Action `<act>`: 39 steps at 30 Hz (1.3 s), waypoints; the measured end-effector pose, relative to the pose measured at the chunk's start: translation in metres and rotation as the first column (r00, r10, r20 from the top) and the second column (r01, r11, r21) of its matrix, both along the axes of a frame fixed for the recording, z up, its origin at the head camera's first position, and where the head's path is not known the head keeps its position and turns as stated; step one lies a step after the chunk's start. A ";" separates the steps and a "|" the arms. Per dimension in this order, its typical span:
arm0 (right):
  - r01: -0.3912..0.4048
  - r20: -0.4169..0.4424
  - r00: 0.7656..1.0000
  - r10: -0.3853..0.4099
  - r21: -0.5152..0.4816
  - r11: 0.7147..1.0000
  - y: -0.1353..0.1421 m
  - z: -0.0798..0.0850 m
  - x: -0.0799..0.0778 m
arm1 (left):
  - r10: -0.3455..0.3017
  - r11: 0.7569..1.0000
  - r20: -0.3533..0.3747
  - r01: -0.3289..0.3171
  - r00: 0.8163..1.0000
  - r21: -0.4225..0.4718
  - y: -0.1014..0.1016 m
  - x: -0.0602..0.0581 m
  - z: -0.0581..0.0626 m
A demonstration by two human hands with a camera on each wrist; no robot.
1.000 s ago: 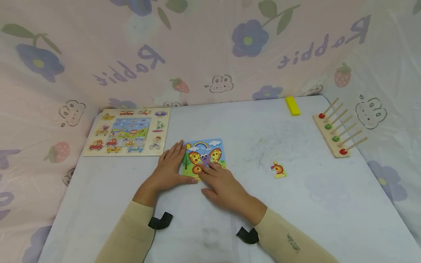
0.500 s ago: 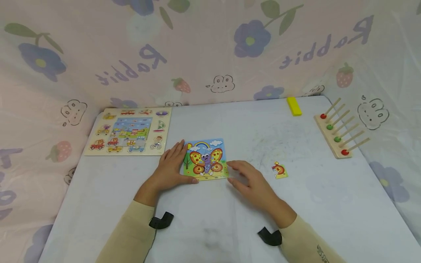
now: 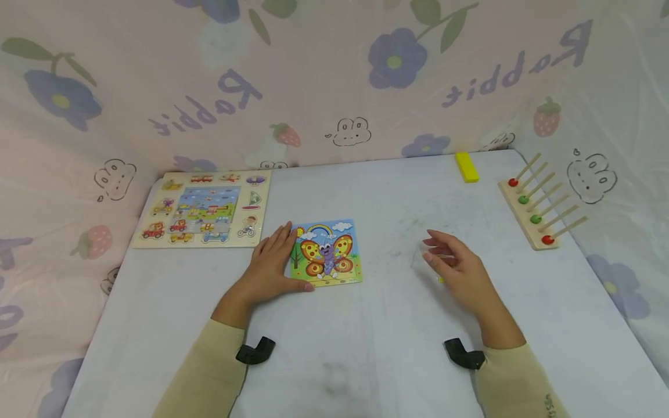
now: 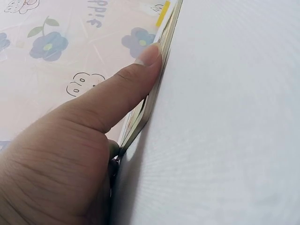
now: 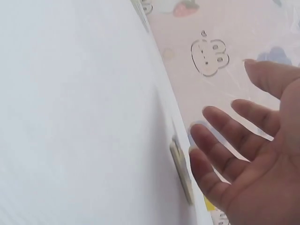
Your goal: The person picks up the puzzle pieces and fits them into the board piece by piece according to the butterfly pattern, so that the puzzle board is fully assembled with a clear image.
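Note:
A square butterfly jigsaw puzzle [image 3: 328,255] lies on the white table in the head view, with a purple butterfly under a rainbow. My left hand [image 3: 269,270] rests at its left side, fingers stretched along that edge and the thumb along the front edge. In the left wrist view the thumb [image 4: 126,86] lies against the edge of the puzzle board [image 4: 137,124]. My right hand [image 3: 460,273] hovers over a loose puzzle piece [image 5: 181,171], fingers loosely bent and apart with nothing between them. The hand hides most of that piece in the head view.
A larger wooden vehicle puzzle board [image 3: 138,239] lies at the back left. A yellow block [image 3: 467,168] sits near the back edge. At the right stands a wooden peg rack [image 3: 532,223] with red and green beads on its pegs. A printed curtain [image 3: 313,75] walls the back.
My right hand has lifted off the butterfly puzzle and moved right, over the loose piece. The left hand stays at the puzzle's left side.

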State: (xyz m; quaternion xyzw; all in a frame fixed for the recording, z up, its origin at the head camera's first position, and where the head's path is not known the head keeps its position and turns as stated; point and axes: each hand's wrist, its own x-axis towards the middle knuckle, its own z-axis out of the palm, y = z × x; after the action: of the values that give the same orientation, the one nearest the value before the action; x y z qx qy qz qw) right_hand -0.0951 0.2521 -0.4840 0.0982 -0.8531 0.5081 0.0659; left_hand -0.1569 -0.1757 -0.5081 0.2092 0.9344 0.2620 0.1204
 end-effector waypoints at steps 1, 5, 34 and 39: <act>0.003 0.005 1.000 -0.003 -0.004 1.000 0.003 0.000 -0.001 | -0.001 1.000 0.001 0.001 1.000 0.002 0.000 0.000 0.000; 0.008 0.052 0.999 -0.008 0.001 1.000 0.011 0.001 -0.002 | 0.000 1.000 0.001 0.000 1.000 0.003 0.001 0.000 0.002; -0.098 0.312 0.950 -0.017 0.348 0.932 0.033 0.011 0.004 | 0.000 1.000 0.004 0.000 1.000 0.002 0.002 0.000 0.003; -0.111 0.324 0.946 -0.009 0.350 0.930 0.036 0.013 0.006 | 0.003 1.000 0.009 -0.003 1.000 -0.005 0.003 0.000 0.003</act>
State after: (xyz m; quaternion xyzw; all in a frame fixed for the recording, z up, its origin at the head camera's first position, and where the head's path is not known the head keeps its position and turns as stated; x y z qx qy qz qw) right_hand -0.0894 0.2876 -0.4714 0.0471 -0.9287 0.3522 -0.1062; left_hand -0.1566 -0.1730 -0.5046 0.2064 0.9348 0.2607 0.1247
